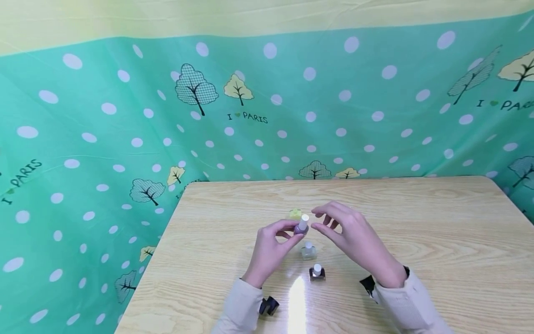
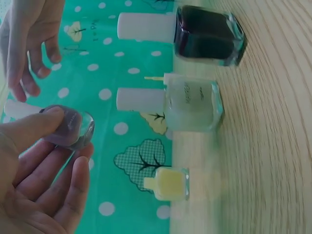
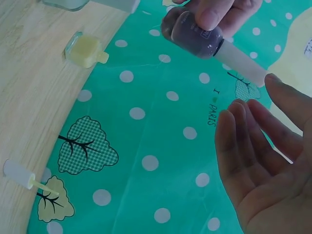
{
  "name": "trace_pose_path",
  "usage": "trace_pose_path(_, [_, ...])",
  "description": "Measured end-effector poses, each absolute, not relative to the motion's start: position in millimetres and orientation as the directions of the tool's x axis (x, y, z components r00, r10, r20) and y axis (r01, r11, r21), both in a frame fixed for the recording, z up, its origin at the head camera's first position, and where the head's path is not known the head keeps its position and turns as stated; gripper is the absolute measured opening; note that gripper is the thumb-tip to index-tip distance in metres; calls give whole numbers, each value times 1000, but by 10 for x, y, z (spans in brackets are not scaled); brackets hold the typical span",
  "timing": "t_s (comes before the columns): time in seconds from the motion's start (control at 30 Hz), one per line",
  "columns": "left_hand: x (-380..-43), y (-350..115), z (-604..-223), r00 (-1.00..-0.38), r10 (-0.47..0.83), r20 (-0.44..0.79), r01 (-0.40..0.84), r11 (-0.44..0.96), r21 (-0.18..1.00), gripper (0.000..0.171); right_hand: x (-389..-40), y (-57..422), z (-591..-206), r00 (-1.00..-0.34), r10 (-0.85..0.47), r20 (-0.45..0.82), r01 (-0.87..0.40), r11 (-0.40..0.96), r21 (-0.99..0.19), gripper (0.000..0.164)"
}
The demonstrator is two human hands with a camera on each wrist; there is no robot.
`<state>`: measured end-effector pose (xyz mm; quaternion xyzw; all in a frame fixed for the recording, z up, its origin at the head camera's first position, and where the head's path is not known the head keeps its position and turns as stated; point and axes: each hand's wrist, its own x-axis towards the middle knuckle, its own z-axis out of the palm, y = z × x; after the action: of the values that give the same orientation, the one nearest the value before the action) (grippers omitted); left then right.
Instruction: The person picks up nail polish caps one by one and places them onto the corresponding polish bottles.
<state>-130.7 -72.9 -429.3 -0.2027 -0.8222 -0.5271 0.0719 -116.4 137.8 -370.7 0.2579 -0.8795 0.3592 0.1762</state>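
One rounded purple glass polish bottle (image 1: 300, 230) with a tall white cap (image 1: 304, 221) is above the pale wood-grain worktop (image 1: 417, 222), pinched by the left hand (image 1: 270, 248). The right hand (image 1: 350, 234), thumb and fingers apart, is just beside the cap. An uncapped yellow glass bottle (image 1: 295, 214) stands nearest the worktop's far edge, a square dark glass bottle (image 1: 317, 275) farther from it.

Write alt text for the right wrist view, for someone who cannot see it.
The left hand grips a purple-grey nail polish bottle, its pale cap pointing toward the right hand. An uncapped yellow bottle stands on the wooden table; a white brush cap lies apart from it.
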Motion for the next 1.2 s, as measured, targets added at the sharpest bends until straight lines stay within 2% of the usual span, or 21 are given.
trace_pose_path(0.5, [-1399,-890,-4462,-951,222,217,293,413,862,25,-1134,1558,-3883,-880,-327,345,-468,722,-510,23])
trace_pose_path(0.9, [-1434,-935,-4591,-963,259,72,179,417,891,26,-1094,1734,-4009,-912,-330,242,-409,773,-486,27])
trace_pose_path(1.2, [-1446,-927,-4626,-960,277,38,162,441,883,24,-1091,1824,-4097,-918,-344,197,-396,778,-487,30])
